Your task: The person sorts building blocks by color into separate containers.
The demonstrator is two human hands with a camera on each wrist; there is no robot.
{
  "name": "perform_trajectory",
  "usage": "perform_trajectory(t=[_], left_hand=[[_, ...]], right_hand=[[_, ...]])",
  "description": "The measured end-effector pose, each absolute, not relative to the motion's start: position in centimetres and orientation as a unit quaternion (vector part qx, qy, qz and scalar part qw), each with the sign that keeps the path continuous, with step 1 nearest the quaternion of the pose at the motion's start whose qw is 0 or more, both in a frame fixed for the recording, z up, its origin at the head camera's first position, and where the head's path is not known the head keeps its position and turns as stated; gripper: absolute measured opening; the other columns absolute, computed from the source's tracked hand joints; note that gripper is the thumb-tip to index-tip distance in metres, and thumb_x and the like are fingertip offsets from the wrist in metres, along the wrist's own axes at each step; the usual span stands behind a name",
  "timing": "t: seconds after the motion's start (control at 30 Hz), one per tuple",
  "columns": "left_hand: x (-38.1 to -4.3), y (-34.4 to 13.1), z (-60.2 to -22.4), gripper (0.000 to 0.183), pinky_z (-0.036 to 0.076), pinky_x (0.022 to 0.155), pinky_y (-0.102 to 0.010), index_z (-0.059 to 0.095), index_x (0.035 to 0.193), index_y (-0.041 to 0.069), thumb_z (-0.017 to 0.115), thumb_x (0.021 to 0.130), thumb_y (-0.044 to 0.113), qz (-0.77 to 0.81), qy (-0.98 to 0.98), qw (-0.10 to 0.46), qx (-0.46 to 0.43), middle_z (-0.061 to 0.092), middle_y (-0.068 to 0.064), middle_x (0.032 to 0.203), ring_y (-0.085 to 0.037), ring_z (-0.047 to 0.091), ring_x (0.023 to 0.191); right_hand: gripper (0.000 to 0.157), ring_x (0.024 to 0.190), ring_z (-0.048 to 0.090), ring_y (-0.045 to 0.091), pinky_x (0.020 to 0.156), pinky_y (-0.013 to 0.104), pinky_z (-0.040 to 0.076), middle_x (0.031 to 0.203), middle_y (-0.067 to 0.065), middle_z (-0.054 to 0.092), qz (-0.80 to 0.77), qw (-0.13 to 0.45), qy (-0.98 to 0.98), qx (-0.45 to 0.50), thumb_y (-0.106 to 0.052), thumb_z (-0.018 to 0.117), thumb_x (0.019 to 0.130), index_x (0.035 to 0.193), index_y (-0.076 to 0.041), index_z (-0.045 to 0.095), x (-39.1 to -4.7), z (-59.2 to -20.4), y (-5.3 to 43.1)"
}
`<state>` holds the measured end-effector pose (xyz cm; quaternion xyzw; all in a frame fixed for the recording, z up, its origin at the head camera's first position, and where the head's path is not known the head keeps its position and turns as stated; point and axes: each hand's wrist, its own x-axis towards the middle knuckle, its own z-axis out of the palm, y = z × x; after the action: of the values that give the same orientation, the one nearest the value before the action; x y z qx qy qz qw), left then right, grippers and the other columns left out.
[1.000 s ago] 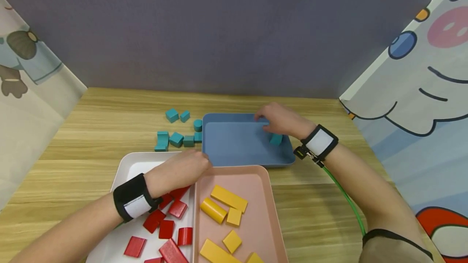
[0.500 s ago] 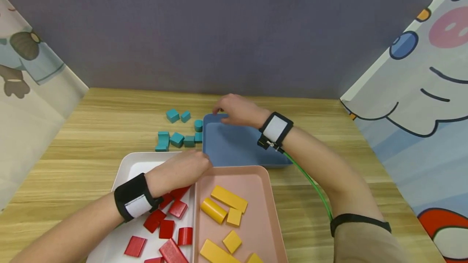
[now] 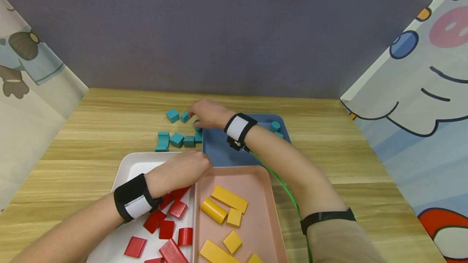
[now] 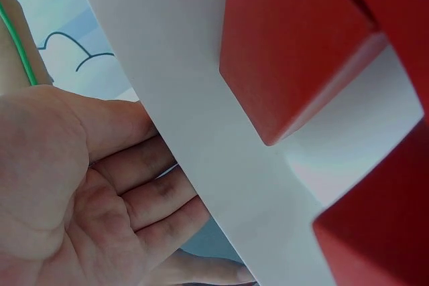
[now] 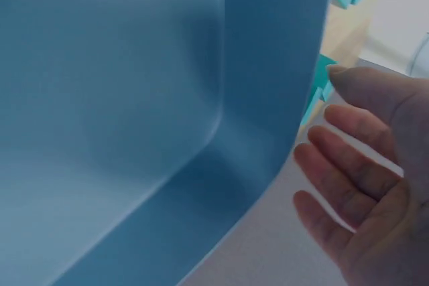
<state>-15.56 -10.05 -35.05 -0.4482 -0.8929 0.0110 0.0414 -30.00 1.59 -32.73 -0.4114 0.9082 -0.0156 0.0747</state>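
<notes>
In the head view my right hand hovers over the left end of the blue tray, partly covering a teal cylinder beside that tray. A small teal block lies just left of the fingertips. Nothing sits between the parted thumb and fingers in the right wrist view. At the meeting corner of the trays, my left hand touches the white tray. The left wrist view shows its fairly straight fingers against the outside of the white wall.
More teal blocks stand on the wooden table left of the blue tray. Two teal pieces lie inside its right end. Several red blocks fill the white tray; yellow blocks lie in the pink tray.
My right hand has swept left across the blue tray, from its right end to the teal pieces beyond its left rim. The teal pieces inside are uncovered. My left hand has stayed put.
</notes>
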Motion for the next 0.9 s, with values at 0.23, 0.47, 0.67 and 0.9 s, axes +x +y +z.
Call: perform_trajectory(t=[0.23,0.47,0.67,0.9], left_hand=[[-15.6,-10.2,-35.2,0.006,0.042,0.055,-0.021,0.069,0.078,0.014,0.069,0.083,0.012,-0.004,-0.892,0.049,-0.449,0.050,0.004,0.057,-0.008,0.045,0.054],[-15.6,-10.2,-35.2,0.006,0.042,0.055,-0.021,0.069,0.080,0.015,0.068,0.084,0.011,-0.010,-0.893,0.046,-0.447,0.049,0.004,0.057,-0.008,0.046,0.054],[-15.7,-10.2,-35.1,0.006,0.040,0.054,-0.020,0.069,0.078,0.014,0.069,0.083,0.013,-0.003,-0.893,0.048,-0.447,0.049,0.004,0.056,-0.008,0.045,0.053],[-15.6,-10.2,-35.2,0.006,0.042,0.054,-0.020,0.070,0.077,0.013,0.072,0.082,0.016,0.012,-0.892,0.049,-0.450,0.052,0.003,0.057,-0.008,0.045,0.052]], right_hand=[[0.008,0.075,0.047,0.010,0.068,0.022,0.039,0.081,-0.004,0.054,0.012,0.079,0.913,-0.399,-0.016,0.060,0.090,0.082,-0.014,0.059,-29.9,-33.9,0.0],[0.033,0.061,0.023,0.012,0.058,0.023,0.025,0.064,-0.002,0.023,0.033,0.086,0.921,-0.379,-0.004,0.048,0.092,0.066,-0.018,0.035,-29.8,-35.0,-0.5],[0.031,0.062,0.022,0.013,0.059,0.026,0.021,0.068,-0.001,0.021,-0.003,0.087,0.915,-0.395,-0.006,0.056,0.091,0.070,-0.016,0.034,-29.9,-34.6,-0.3],[0.022,0.098,0.060,0.015,0.088,0.030,0.049,0.111,0.003,0.068,-0.049,0.039,0.897,-0.437,-0.013,0.062,0.089,0.110,-0.012,0.069,-29.6,-31.7,1.6]])
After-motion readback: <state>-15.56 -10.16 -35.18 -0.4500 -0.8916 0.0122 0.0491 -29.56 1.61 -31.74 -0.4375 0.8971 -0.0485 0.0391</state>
